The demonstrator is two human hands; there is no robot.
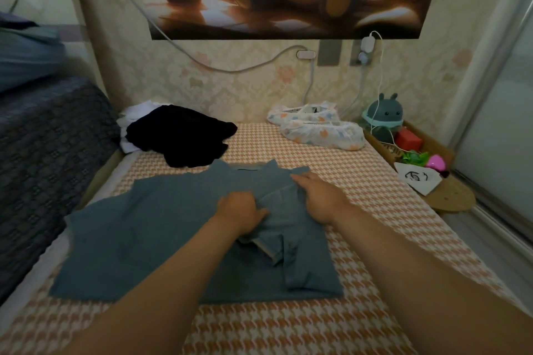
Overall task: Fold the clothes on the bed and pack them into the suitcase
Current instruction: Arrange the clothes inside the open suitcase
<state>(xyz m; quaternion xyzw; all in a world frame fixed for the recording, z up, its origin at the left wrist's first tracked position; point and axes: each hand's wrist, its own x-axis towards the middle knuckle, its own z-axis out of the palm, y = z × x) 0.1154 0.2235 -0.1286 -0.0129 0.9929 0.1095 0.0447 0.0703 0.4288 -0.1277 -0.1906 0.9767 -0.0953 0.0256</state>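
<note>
The left hand (240, 212) pinches the folded sleeve of the blue-grey short-sleeved T-shirt (138, 239), spread at frame centre on the orange houndstooth bed (360, 210). The right hand (320, 196) presses flat, fingers straight, near its collar.

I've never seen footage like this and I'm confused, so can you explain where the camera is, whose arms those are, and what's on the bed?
There is no machine here. It is one picture from a wide-angle camera worn on a person's head, looking forward and down, so the two bare arms coming in from the bottom are that person's own. They are folding a blue shirt spread on the bed, which has an orange-and-white patterned cover. The shirt's right side is folded in. The left hand curls its fingers on that folded part; the right hand lies flat on the cloth near the collar. Further back lies a black garment on top of a white cloth. No suitcase is in view.
</note>
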